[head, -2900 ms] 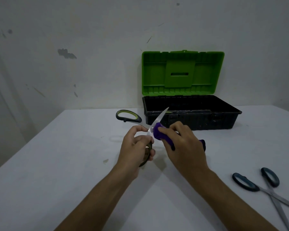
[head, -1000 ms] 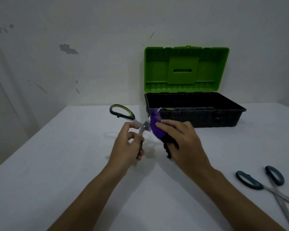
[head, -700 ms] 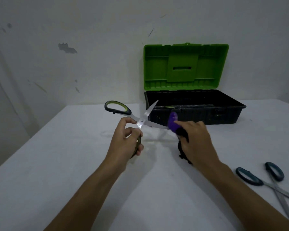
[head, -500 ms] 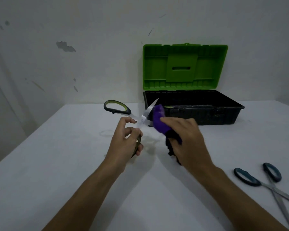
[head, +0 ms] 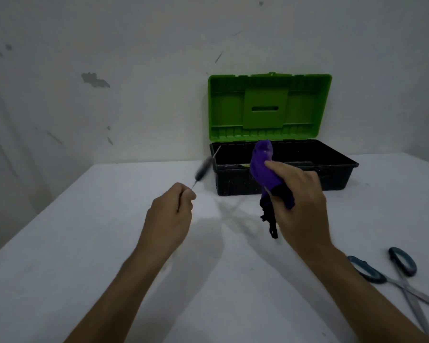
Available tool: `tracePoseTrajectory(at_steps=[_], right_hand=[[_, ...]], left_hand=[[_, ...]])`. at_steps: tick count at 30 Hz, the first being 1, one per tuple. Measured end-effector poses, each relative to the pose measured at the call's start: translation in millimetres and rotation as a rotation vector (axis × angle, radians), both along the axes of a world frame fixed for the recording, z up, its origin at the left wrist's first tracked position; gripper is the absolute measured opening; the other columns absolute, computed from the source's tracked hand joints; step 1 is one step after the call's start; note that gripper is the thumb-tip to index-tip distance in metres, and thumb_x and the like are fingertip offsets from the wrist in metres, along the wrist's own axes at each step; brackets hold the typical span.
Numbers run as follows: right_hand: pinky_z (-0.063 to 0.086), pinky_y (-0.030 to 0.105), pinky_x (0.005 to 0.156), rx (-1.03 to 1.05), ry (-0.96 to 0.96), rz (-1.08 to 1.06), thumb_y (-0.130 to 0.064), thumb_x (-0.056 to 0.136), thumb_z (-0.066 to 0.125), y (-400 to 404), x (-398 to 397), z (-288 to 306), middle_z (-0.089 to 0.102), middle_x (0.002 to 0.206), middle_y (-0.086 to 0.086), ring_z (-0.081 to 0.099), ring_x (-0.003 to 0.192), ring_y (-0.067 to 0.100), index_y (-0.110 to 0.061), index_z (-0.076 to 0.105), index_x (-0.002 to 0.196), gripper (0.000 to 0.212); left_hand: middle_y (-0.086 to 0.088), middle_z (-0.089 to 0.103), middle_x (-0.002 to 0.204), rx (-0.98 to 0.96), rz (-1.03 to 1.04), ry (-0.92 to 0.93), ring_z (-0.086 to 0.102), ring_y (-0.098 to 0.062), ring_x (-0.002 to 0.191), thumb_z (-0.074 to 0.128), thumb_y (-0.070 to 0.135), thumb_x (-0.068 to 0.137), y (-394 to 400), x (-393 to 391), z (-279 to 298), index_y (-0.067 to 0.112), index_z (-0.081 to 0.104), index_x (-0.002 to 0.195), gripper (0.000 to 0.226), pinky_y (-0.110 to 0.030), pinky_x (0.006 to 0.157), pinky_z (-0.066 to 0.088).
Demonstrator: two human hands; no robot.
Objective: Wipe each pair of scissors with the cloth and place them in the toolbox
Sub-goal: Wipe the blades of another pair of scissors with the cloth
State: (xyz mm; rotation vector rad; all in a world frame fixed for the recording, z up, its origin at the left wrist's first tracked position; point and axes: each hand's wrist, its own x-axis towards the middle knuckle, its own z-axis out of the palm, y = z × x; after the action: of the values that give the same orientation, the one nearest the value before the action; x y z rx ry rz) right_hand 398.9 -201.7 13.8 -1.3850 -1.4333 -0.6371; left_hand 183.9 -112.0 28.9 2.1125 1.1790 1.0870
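Note:
My left hand [head: 170, 216] is closed around a pair of green-and-black-handled scissors [head: 203, 170]. They are motion-blurred and stick up and to the right from my fist, with the tip near the left end of the toolbox. My right hand [head: 300, 204] grips a purple cloth [head: 263, 167] with a black part hanging below it, held in front of the toolbox and apart from the scissors. The toolbox [head: 337, 173] has a black base and an upright green lid [head: 269, 107], and it stands open at the back of the table.
A second pair of scissors [head: 394, 277] with teal handles lies partly open on the white table [head: 60, 268] at the right, near my right forearm. A marked white wall rises right behind the toolbox.
My right hand has pulled the cloth off the blade and lifted it. The scissors have swung in my left hand and now blur, pointing towards the toolbox's left end.

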Motion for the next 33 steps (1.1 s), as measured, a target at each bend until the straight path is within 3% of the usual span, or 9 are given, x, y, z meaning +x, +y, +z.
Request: tracePoseTrajectory(at_steps=[4, 9, 12, 14, 19, 22, 25, 29, 33], right_hand=[[0.039, 0.020, 0.093, 0.029, -0.067, 0.040, 0.013, 0.073, 0.073, -1.3, -2.7, 2.2, 0.061, 0.128, 0.001, 0.053, 0.105, 0.022, -0.010, 0.059, 0.129, 0.062], [0.037, 0.020, 0.088, -0.018, -0.207, 0.007, 0.006, 0.076, 0.074, 0.2, 2.2, 1.5, 0.061, 0.132, -0.002, 0.050, 0.100, 0.027, -0.015, 0.063, 0.127, 0.056], [0.046, 0.033, 0.086, -0.066, -0.270, 0.050, 0.000, 0.081, 0.067, 5.0, -3.1, -5.1, 0.061, 0.131, 0.000, 0.050, 0.105, 0.028, -0.016, 0.063, 0.127, 0.049], [0.048, 0.030, 0.089, -0.144, -0.277, 0.105, -0.004, 0.082, 0.065, 7.5, -6.0, -10.0, 0.059, 0.133, 0.001, 0.052, 0.110, 0.026, -0.017, 0.061, 0.129, 0.049], [0.048, 0.028, 0.089, -0.243, -0.277, 0.139, -0.001, 0.077, 0.076, 11.3, -5.7, -15.8, 0.059, 0.133, 0.002, 0.052, 0.111, 0.026, -0.017, 0.064, 0.127, 0.054], [0.050, 0.030, 0.085, -0.193, -0.321, 0.101, 0.005, 0.075, 0.072, 11.9, -2.7, -15.3, 0.060, 0.130, 0.005, 0.051, 0.106, 0.028, -0.015, 0.066, 0.123, 0.052], [0.045, 0.026, 0.082, -0.154, -0.295, -0.028, 0.012, 0.069, 0.072, 12.6, 6.7, -13.6, 0.061, 0.128, 0.005, 0.047, 0.103, 0.027, -0.013, 0.068, 0.121, 0.057], [0.039, 0.022, 0.087, -0.088, -0.186, -0.158, 0.014, 0.070, 0.071, 8.8, 19.9, -9.0, 0.060, 0.130, 0.007, 0.045, 0.103, 0.027, -0.012, 0.066, 0.123, 0.060], [0.043, 0.027, 0.086, -0.085, -0.391, 0.006, 0.002, 0.080, 0.063, 7.2, 0.8, -11.7, 0.059, 0.132, 0.007, 0.046, 0.105, 0.030, -0.013, 0.067, 0.122, 0.045]], left_hand=[[0.010, 0.057, 0.069, -0.002, -0.113, 0.099, 0.049, -0.006, 0.059, 0.052, 0.029, 0.099, -1.7, 2.1, 1.9, 0.023, 0.061, 0.086, 0.016, -0.020, 0.056, 0.034], [0.004, 0.066, 0.080, -0.074, -0.223, 0.120, 0.064, -0.013, 0.069, 0.054, 0.029, 0.098, -6.5, 6.9, 0.5, 0.026, 0.063, 0.088, 0.014, -0.029, 0.062, 0.051], [-0.001, 0.067, 0.079, -0.148, -0.291, 0.049, 0.061, -0.008, 0.047, 0.054, 0.029, 0.098, -12.4, 11.2, -0.6, 0.023, 0.062, 0.086, 0.016, -0.022, 0.046, 0.045], [0.000, 0.067, 0.077, -0.107, -0.255, 0.063, 0.053, -0.007, 0.042, 0.058, 0.031, 0.096, -15.1, 14.6, -2.7, 0.023, 0.062, 0.083, 0.016, -0.022, 0.044, 0.044], [-0.003, 0.060, 0.061, -0.054, -0.172, 0.038, 0.050, -0.014, 0.050, 0.068, 0.061, 0.075, -16.4, 19.2, -9.2, 0.017, 0.064, 0.070, 0.045, -0.029, 0.050, 0.042], [-0.003, 0.053, 0.054, -0.003, -0.184, 0.059, 0.043, -0.011, 0.049, 0.073, 0.063, 0.068, -16.2, 19.6, -11.8, 0.016, 0.058, 0.059, 0.050, -0.025, 0.051, 0.037], [-0.006, 0.051, 0.054, 0.024, -0.207, 0.089, 0.039, -0.011, 0.049, 0.074, 0.065, 0.065, -14.7, 18.5, -14.7, 0.009, 0.060, 0.061, 0.057, -0.027, 0.051, 0.035], [0.003, 0.044, 0.050, -0.103, -0.237, 0.092, 0.037, -0.009, 0.045, 0.078, 0.059, 0.067, -17.9, 20.8, -13.9, 0.006, 0.056, 0.062, 0.057, -0.024, 0.047, 0.033], [0.005, 0.046, 0.049, -0.252, -0.250, 0.061, 0.037, -0.008, 0.038, 0.078, 0.057, 0.068, -17.7, 22.0, -8.1, 0.007, 0.060, 0.066, 0.053, -0.025, 0.042, 0.035]])
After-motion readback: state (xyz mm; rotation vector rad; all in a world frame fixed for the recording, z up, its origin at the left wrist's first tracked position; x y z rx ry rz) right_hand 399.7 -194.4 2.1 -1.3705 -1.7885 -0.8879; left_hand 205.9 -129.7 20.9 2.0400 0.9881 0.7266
